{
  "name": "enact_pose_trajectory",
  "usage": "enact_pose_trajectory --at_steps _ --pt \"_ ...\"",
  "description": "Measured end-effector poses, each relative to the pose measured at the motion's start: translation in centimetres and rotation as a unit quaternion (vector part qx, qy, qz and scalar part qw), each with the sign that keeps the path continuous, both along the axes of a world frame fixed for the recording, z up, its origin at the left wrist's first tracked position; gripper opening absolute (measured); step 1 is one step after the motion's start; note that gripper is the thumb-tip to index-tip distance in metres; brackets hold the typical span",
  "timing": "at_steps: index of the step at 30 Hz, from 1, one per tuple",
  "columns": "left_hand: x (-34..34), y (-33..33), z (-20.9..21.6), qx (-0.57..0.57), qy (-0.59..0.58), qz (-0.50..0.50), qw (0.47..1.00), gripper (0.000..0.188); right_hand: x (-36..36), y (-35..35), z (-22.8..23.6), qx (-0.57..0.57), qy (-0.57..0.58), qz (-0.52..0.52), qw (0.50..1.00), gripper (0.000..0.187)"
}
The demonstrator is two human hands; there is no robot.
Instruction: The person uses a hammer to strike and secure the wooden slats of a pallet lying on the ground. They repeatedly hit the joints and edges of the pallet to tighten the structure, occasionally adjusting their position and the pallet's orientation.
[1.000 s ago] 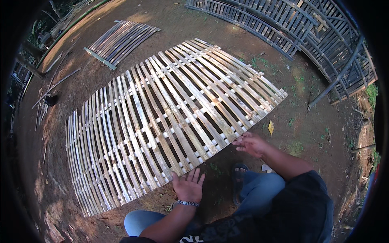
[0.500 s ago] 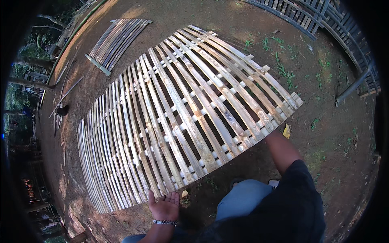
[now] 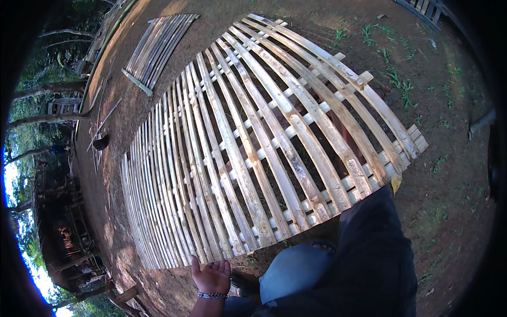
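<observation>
A large panel of split bamboo slats (image 3: 248,153), nailed across pale cross strips, spreads before me, raised and tilted. At its near edge, my left hand (image 3: 212,277) is palm up with its fingers stretched out and thumb apart. The fingertips lie at or just under the slat ends; whether they bear weight I cannot tell. A chain bracelet circles that wrist. My right arm, in a dark sleeve, reaches beneath the panel's right part. Skin shows dimly through the gaps there, but my right hand's fingers are hidden.
A smaller slatted panel (image 3: 162,50) lies on the dirt at the far left, with a dark round object (image 3: 101,142) nearer. Thin poles, trees and a thatched hut (image 3: 60,227) line the left. A slatted bamboo structure (image 3: 425,10) stands far right. Weeds (image 3: 404,92) grow on the right.
The panel's right end now sits farther right and nearer in view, and the right forearm has gone farther under it. My left hand remains at the near edge. The view has shifted.
</observation>
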State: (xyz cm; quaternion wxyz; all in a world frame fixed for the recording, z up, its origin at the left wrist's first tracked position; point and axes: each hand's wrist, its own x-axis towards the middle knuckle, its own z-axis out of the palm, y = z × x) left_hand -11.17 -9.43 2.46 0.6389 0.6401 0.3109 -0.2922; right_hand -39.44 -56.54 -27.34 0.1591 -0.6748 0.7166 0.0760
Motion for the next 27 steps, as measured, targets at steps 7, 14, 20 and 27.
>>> enact_pose_trajectory --at_steps 7,14,20,27 --pt "-0.1 -0.1 -0.3 0.03 0.008 0.01 0.999 0.133 -0.3 0.1 -0.5 -0.012 0.014 0.007 1.0 0.06" --pt "0.2 -0.1 -0.9 0.032 -0.018 0.003 0.999 0.128 -0.1 -0.3 -0.6 -0.029 0.018 0.0 0.999 0.062" --pt "1.1 0.5 -1.2 -0.002 0.017 -0.028 0.999 0.126 -0.3 -0.1 2.0 -0.074 0.015 0.022 0.997 0.064" --pt "1.5 0.2 -2.0 -0.007 0.071 -0.05 0.996 0.125 2.0 1.3 9.3 -0.17 0.007 0.144 0.975 0.066"
